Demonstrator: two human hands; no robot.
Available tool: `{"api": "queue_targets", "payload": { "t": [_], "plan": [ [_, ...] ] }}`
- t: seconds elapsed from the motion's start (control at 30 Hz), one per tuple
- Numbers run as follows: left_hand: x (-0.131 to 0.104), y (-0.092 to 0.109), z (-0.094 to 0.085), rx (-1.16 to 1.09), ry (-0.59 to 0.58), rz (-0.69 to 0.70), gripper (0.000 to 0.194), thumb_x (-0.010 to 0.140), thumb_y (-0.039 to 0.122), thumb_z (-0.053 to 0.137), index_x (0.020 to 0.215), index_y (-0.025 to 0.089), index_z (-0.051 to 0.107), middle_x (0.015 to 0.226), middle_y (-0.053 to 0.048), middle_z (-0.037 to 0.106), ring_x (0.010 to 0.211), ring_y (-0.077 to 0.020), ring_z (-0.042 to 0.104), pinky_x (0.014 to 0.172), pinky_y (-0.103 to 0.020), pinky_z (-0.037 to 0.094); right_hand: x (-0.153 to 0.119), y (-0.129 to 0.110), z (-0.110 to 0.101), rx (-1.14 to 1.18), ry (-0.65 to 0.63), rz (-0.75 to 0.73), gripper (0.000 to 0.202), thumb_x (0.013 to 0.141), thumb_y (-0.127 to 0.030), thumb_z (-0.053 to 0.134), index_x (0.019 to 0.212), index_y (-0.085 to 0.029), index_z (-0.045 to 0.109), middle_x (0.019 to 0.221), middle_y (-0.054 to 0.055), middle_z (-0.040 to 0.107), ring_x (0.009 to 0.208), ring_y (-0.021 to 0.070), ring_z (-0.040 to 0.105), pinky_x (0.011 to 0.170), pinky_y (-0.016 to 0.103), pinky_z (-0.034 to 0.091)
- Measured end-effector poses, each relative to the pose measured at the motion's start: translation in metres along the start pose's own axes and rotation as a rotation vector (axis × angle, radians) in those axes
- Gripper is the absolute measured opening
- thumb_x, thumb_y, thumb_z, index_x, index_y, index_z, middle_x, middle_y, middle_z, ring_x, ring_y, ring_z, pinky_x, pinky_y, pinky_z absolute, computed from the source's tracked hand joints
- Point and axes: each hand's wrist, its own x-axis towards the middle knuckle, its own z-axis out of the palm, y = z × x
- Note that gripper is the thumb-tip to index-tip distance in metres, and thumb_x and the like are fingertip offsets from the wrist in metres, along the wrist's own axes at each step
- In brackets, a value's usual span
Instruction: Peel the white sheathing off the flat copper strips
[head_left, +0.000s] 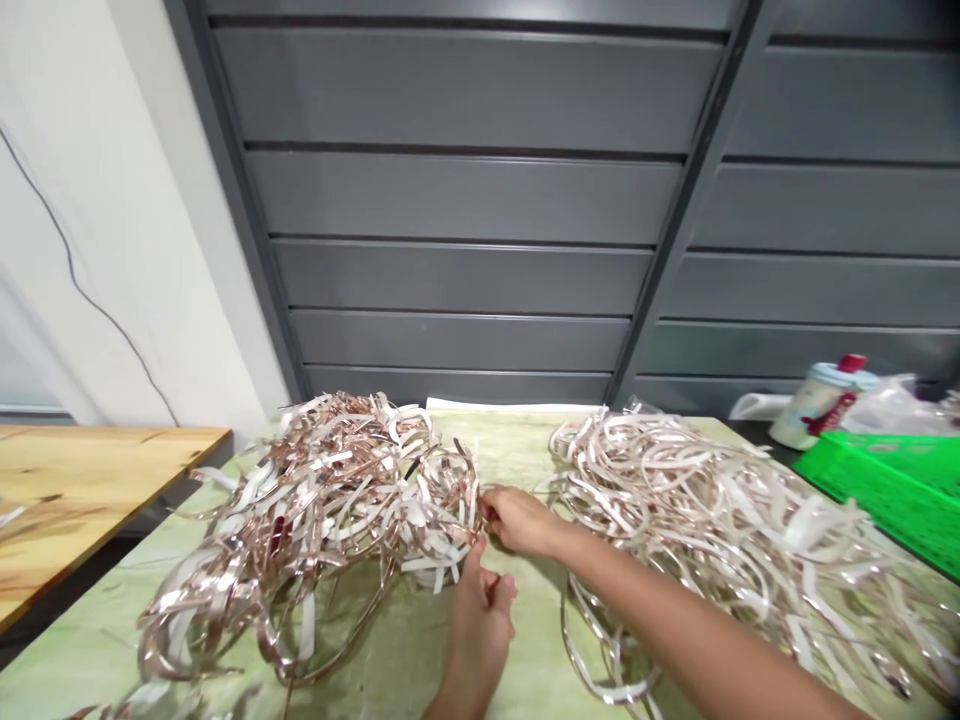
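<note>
Two hands at a glossy heap of rose-gold and white strips

In the head view, a pale green, faintly streaked counter [517, 440] spans the lower half. Dark grey slatted panels [465, 200] rise at 12 o'clock, a white wall [180, 200] at 10, and a yellow wooden counter [90, 490] between 8 and 9.

The tangled rose-gold and white strip heap [322, 500] lies at 8 o'clock, curled, mirror-bright, with a few dark slivers. A paler, loopier heap [697, 510] lies at 4.

Near 6 o'clock, the right hand [517, 520] bends its fingers at the first heap's edge; I cannot tell whether they pinch a strip. The left hand [480, 615] is loosely curled, one digit reaching that edge.

At 3 o'clock, a blue-lidded white cup [810, 405] bears red marking, illegible.
</note>
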Motion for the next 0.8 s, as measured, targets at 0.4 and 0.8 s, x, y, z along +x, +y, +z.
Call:
{"api": "queue_targets", "payload": {
  "t": [0.4,0.8],
  "plan": [
    [0.007,0.014,-0.023,-0.015,0.275,0.253,0.066,0.085,0.031,0.058,0.146,0.02,0.037,0.156,-0.013,0.035,0.142,-0.0261,0.032,0.103,-0.036,0.041,0.01,-0.003,-0.012,0.407,0.089,-0.043,0.009,0.079,-0.01,0.055,0.079,-0.016,0.061,0.07,0.0,0.058,0.065,0.0131,0.049,0.06,0.023,0.035],
    [0.01,0.012,-0.016,-0.228,0.201,0.108,0.044,0.077,0.042,0.068,0.111,0.014,0.065,0.097,-0.011,0.073,0.085,-0.0248,0.07,0.076,-0.037,0.054,-0.073,0.013,-0.048,0.856,0.019,-0.03,0.029,0.079,-0.045,0.069,0.079,-0.017,0.06,0.071,-0.002,0.057,0.065,0.0137,0.05,0.066,0.026,0.037]
  ]
}}
